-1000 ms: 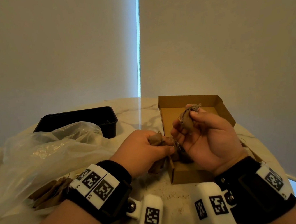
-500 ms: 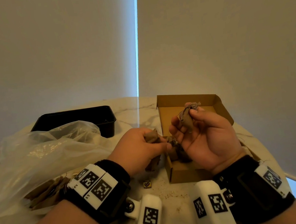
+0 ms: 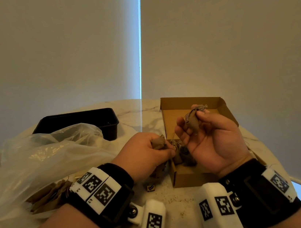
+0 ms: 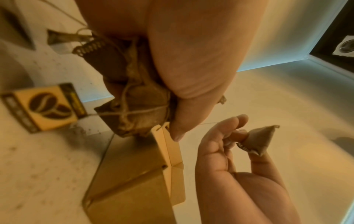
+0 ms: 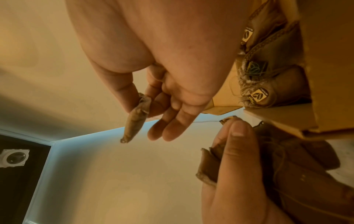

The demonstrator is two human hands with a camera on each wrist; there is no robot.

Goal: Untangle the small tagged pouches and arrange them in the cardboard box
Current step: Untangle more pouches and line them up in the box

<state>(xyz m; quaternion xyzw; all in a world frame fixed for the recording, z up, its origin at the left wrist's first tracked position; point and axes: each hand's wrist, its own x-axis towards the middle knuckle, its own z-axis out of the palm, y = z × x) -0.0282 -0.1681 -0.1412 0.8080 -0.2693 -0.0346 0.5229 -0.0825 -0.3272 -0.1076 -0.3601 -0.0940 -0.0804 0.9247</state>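
An open cardboard box [image 3: 192, 100] stands on the marble table, with several brown pouches [image 3: 181, 153] and their tags in its near corner. My right hand [image 3: 209, 131] is raised over the box, palm up, pinching one small brown pouch [image 3: 191, 120] between thumb and forefinger. That pouch [image 5: 136, 119] hangs from the fingertips in the right wrist view. My left hand [image 3: 151, 152] grips a clump of tangled pouches [image 4: 132, 103] bound with string, just left of the box's left wall. A thin thread [image 4: 206, 123] runs taut between the two hands.
A crumpled clear plastic bag [image 3: 42, 158] lies at the left, with more brown pouches [image 3: 47, 194] under its edge. A black tray [image 3: 82, 122] stands behind it. A loose square tag [image 3: 150, 187] with a coffee-bean print lies on the table by the box's near-left corner.
Both hands have stayed nearly in place. The left hand's clump has drawn slightly left, off the box, and the loose tag on the table has come into view.
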